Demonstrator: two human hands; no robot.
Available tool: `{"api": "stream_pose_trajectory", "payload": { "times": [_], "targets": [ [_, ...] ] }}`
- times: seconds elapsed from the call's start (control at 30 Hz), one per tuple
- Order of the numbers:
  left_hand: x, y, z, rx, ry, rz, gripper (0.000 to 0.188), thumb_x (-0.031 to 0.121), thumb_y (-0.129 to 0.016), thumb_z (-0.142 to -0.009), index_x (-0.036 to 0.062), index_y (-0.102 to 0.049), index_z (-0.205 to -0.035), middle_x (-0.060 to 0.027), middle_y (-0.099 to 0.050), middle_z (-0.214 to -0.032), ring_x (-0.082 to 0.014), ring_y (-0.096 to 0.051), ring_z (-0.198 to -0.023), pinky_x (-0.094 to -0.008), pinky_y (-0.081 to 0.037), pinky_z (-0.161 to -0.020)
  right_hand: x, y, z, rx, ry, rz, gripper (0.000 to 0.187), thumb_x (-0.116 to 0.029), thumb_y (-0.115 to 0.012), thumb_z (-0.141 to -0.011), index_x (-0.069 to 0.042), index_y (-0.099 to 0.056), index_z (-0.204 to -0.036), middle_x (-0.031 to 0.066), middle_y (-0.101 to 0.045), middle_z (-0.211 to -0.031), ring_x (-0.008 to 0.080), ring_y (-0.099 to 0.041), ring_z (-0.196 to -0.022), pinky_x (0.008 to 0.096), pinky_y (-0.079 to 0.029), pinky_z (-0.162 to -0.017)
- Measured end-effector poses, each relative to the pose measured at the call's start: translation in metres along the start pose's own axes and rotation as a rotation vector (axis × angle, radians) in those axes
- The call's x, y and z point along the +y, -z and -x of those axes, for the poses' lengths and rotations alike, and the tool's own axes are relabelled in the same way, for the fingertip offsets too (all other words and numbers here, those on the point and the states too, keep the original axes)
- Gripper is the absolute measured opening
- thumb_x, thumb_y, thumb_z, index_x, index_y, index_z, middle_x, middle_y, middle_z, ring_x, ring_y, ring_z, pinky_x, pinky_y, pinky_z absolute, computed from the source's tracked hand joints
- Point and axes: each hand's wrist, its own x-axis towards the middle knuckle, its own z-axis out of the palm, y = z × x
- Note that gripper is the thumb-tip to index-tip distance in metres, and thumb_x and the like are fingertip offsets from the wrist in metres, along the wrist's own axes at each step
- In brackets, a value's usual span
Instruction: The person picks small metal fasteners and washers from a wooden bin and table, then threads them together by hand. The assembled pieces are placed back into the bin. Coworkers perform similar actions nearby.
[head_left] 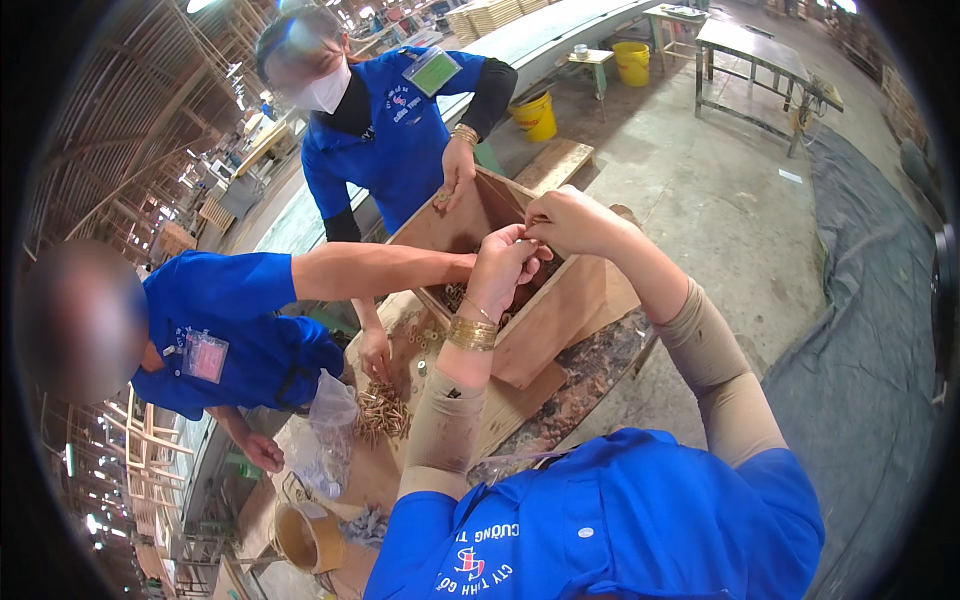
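Note:
Above a wooden box (556, 328), my left hand (503, 264) and my right hand (570, 222) meet with fingertips pinched together. Whatever small piece they hold is too small and covered to make out. Small metal hardware (455, 297) lies inside the box beneath my hands. Beside my left wrist, a co-worker's bare forearm (385, 270) reaches into the box. Another co-worker in a mask has one hand (459, 172) at the far rim and the other (376, 354) by a pile of brass-coloured screws (382, 412) on the table.
Ring-shaped pieces (418, 338) are scattered on the cardboard-covered table. A clear plastic bag (328, 430) stands near the screws, with a yellowish bucket (308, 536) below. Yellow buckets (533, 116) and a metal table (752, 48) are farther off; a dark tarp (850, 330) covers floor at right.

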Motion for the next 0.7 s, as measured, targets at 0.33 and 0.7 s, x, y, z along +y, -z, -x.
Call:
{"api": "stream_pose_trajectory", "payload": {
  "times": [0.33,0.7],
  "targets": [
    [-0.003,0.010,-0.007,0.015,0.013,-0.010,0.013,0.003,-0.047,-0.080,0.0014,-0.052,-0.092,-0.0061,-0.058,-0.073,-0.0032,-0.046,-0.049,-0.0141,-0.033,-0.039,0.011,-0.001,0.008,0.143,-0.263,-0.518,0.021,-0.020,-0.056,-0.081,0.001,-0.057,-0.084,0.0043,-0.054,-0.061,0.0079,-0.049,-0.052,0.0219,-0.037,-0.044],
    [-0.012,0.038,-0.010,0.045,0.198,-0.078,0.020,0.002,-0.045,-0.081,-0.0034,-0.050,-0.100,-0.0132,-0.060,-0.079,-0.0091,-0.053,-0.060,-0.0165,-0.040,-0.050,0.058,-0.009,0.059,0.419,-0.478,-1.376,0.018,-0.007,-0.047,-0.086,0.003,-0.053,-0.099,0.0072,-0.057,-0.080,0.0083,-0.053,-0.061,0.0171,-0.043,-0.048]
  ]
}}
